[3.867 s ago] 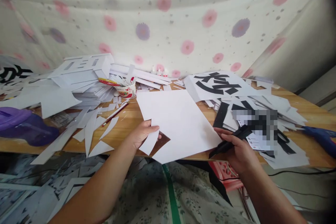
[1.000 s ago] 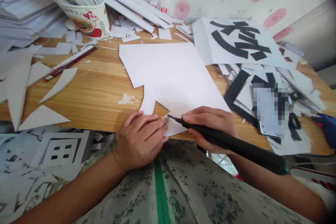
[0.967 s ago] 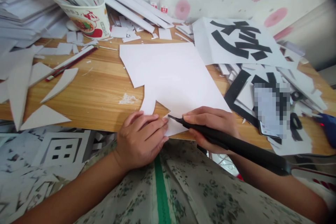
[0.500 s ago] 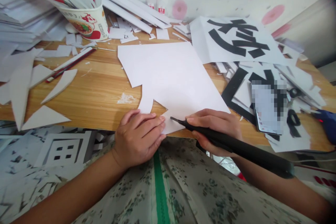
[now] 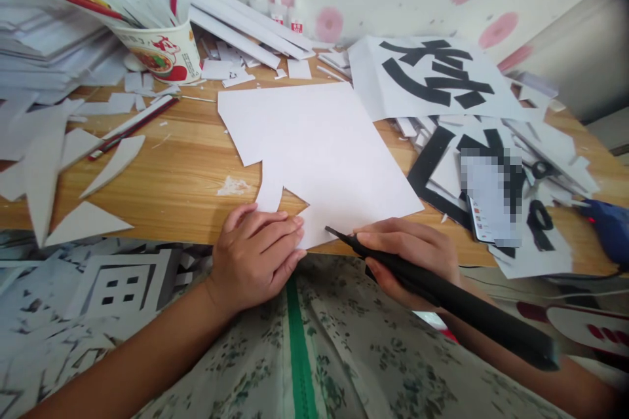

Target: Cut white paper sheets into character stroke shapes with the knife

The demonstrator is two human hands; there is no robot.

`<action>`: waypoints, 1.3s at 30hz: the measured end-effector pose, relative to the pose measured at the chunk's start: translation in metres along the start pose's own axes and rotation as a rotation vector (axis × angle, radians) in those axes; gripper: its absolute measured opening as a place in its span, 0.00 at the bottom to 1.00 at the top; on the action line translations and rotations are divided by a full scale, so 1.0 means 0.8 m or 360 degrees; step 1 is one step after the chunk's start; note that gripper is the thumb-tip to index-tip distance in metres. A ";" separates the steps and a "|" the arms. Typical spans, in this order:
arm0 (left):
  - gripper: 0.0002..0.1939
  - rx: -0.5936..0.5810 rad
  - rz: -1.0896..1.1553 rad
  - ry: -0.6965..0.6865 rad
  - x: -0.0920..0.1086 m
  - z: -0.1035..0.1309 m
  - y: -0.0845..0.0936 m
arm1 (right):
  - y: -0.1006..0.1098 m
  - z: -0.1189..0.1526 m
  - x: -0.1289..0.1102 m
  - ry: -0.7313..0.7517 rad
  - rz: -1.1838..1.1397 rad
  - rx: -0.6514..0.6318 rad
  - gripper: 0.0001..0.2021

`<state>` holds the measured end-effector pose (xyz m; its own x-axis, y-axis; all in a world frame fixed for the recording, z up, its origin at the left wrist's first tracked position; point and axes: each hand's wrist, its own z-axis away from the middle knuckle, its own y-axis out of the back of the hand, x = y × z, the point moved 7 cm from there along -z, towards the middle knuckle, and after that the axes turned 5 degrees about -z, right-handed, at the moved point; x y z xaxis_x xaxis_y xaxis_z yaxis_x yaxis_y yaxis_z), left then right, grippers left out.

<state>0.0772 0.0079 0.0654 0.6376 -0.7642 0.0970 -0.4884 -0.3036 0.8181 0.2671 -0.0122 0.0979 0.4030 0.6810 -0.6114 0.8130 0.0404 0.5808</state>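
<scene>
A large white sheet [image 5: 314,144] with a notched left side lies on the wooden table [image 5: 196,144]. My left hand [image 5: 258,252] rests on its lower left corner, fingers together and pressed flat on the sheet near the table's front edge. In my right hand [image 5: 413,258] is a black pen-like tool [image 5: 457,301] with a thin dark tip, gripped between thumb and fingers. The tip points left, over the sheet's lower part; whether it touches the sheet I cannot tell.
A paper cup [image 5: 167,55] full of strips stands at the back left. A pencil [image 5: 132,127] and white offcuts [image 5: 88,221] lie left. On the right are a sheet with black strokes [image 5: 442,78], a phone [image 5: 491,200], scissors [image 5: 540,170] and a blue device [image 5: 609,229].
My right hand and the tool have moved slightly right and down, the tip shifting away from my left hand. My left hand stays on the sheet. The view has shifted slightly.
</scene>
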 end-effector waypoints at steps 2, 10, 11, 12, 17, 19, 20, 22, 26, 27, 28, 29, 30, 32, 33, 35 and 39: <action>0.10 0.0004 -0.0003 -0.0004 0.000 0.000 0.001 | 0.001 0.003 -0.001 0.0000 0.0011 0.0005 0.20; 0.09 0.0032 -0.0016 -0.0030 0.000 0.001 0.001 | 0.003 0.014 -0.004 0.0051 -0.0011 0.0027 0.23; 0.09 0.0034 -0.0015 -0.0024 0.000 0.001 0.002 | 0.003 0.015 -0.005 0.0057 -0.0013 0.0033 0.23; 0.09 0.0034 -0.0014 -0.0019 0.000 0.001 0.002 | 0.003 0.016 -0.005 0.0062 -0.0011 0.0038 0.24; 0.08 0.0035 -0.0030 -0.0012 0.000 0.002 0.001 | 0.009 0.027 -0.008 0.0064 -0.0008 0.0058 0.23; 0.08 0.0042 -0.0045 -0.0015 -0.001 0.003 0.001 | 0.017 0.038 -0.009 0.0019 -0.0011 0.0085 0.22; 0.08 0.0048 -0.0056 -0.0024 -0.001 0.004 0.001 | 0.020 0.045 -0.009 -0.0016 -0.0015 0.0096 0.22; 0.10 0.0058 -0.0093 -0.0061 0.000 0.005 0.001 | 0.029 0.058 -0.006 -0.0102 -0.0058 0.0167 0.21; 0.10 0.0046 -0.0110 -0.0174 0.003 0.008 0.000 | 0.058 0.072 0.027 -0.0362 -0.0506 0.0858 0.13; 0.10 0.0052 -0.0072 -0.0205 0.004 0.009 0.001 | 0.062 0.072 0.041 -0.0439 -0.0678 0.1083 0.11; 0.10 0.0069 -0.0027 -0.0225 0.006 0.009 0.003 | 0.062 0.068 0.054 -0.0525 -0.0842 0.1239 0.09; 0.10 0.0094 0.0015 -0.0236 0.008 0.010 0.006 | 0.059 0.062 0.066 -0.0587 -0.0956 0.1346 0.07; 0.10 0.0122 0.0047 -0.0232 0.010 0.011 0.010 | 0.056 0.053 0.074 -0.0629 -0.1038 0.1422 0.06; 0.11 0.0163 0.0083 -0.0207 0.016 0.015 0.019 | 0.049 0.033 0.084 -0.0686 -0.1141 0.1474 0.05; 0.12 0.0166 0.0094 -0.0200 0.019 0.018 0.024 | 0.045 0.025 0.086 -0.0714 -0.1170 0.1471 0.04; 0.12 0.0139 0.0087 -0.0187 0.028 0.027 0.031 | 0.036 0.017 0.088 -0.0782 -0.1189 0.1456 0.04; 0.09 0.0156 -0.0085 -0.0047 0.039 0.057 0.049 | 0.022 0.026 0.095 -0.0906 -0.1135 0.1474 0.04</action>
<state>0.0510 -0.0540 0.0748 0.6470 -0.7616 0.0370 -0.5111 -0.3973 0.7622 0.3206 0.0250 0.0504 -0.3009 0.3054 -0.9034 0.8147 -0.4101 -0.4100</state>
